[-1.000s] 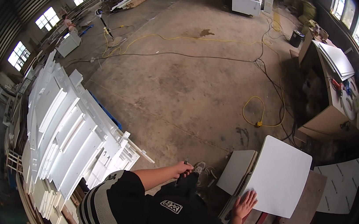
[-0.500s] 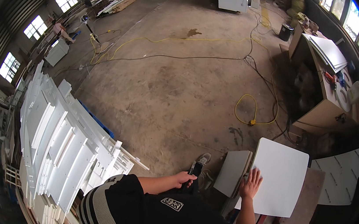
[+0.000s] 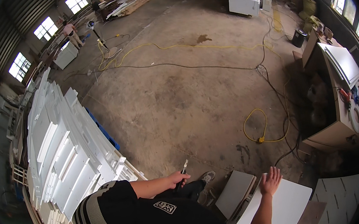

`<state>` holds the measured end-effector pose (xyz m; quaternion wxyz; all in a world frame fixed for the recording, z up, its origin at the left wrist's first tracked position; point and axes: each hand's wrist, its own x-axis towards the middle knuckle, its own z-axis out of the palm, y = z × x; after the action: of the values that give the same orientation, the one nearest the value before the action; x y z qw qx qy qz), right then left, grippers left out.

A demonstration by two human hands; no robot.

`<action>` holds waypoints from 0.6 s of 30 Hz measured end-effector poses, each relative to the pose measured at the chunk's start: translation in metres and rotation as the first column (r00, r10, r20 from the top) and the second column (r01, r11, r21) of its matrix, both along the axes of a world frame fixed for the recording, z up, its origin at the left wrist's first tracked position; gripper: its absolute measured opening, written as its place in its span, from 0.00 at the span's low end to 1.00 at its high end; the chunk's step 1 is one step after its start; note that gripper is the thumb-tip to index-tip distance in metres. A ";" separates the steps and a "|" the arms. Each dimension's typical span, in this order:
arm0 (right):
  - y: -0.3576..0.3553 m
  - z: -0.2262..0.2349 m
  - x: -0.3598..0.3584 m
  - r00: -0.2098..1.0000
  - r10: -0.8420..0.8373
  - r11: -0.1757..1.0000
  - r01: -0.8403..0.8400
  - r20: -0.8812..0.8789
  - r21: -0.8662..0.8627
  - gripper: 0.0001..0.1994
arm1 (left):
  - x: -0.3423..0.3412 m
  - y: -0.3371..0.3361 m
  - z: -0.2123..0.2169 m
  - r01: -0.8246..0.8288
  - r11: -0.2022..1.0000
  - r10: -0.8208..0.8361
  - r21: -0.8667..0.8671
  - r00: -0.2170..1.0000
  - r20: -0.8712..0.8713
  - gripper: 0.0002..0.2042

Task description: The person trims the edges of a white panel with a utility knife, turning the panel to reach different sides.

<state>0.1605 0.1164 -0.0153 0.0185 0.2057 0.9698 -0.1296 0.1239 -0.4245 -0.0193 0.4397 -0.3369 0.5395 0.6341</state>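
My left hand (image 3: 178, 179) is closed around a slim black-handled tool (image 3: 184, 170) with a bright metal tip that points up and away from me; its exact kind is too small to tell. My right hand (image 3: 271, 181) lies with fingers stretched out at the far edge of a white panel (image 3: 283, 206) with rounded corners. Just left of that panel, a smaller pale grey panel (image 3: 235, 192) tops a short stack. Beneath the white panel, a brown board (image 3: 311, 215) shows at the right.
A long pile of white strips and panels (image 3: 59, 143) fills the left. At right stands a wooden bench (image 3: 338, 125) with sheets and tools. A yellow cable (image 3: 244, 126) and dark cables cross the concrete floor. Farther off are a white machine (image 3: 244, 0) and a person (image 3: 71, 33).
My right hand has slid from the white panel's left side to its far edge. The tool in my left hand has turned, its metal tip now showing. The whole view has shifted.
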 end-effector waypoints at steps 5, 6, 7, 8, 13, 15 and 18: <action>0.079 -0.010 0.034 0.841 -0.507 0.860 0.479 0.188 0.176 0.39 | -0.085 0.036 0.022 0.136 0.991 -0.136 -0.008 0.989 -0.064 0.09; 0.094 -0.005 0.046 0.735 -0.649 0.760 0.622 0.197 0.187 0.41 | -0.106 0.055 0.028 0.205 0.979 -0.204 0.008 0.977 -0.064 0.09; 0.111 -0.015 0.072 0.649 -0.747 0.663 0.710 0.143 0.237 0.44 | -0.121 0.074 0.022 0.275 0.961 -0.272 0.016 0.958 -0.087 0.08; 0.112 -0.017 0.080 0.569 -0.810 0.586 0.790 0.140 0.179 0.46 | -0.135 0.083 0.019 0.334 0.942 -0.332 0.008 0.938 -0.102 0.08; 0.016 0.012 0.137 0.660 -0.743 0.669 0.731 0.109 0.138 0.45 | -0.181 0.199 0.034 0.658 0.753 -0.646 -0.025 0.731 -0.219 0.11; -0.057 0.010 0.161 0.704 -0.700 0.714 0.690 0.121 0.114 0.46 | -0.182 0.247 0.030 0.744 0.668 -0.715 0.001 0.642 -0.279 0.13; -0.142 0.035 0.209 0.690 -0.719 0.694 0.720 0.076 0.029 0.43 | -0.172 0.352 0.030 0.858 0.513 -0.790 -0.005 0.469 -0.395 0.18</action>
<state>0.3697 -0.0260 0.0199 0.0062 0.5740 0.8101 -0.1193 -0.0484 -0.0720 0.0108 0.6187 0.1289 0.6385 0.4393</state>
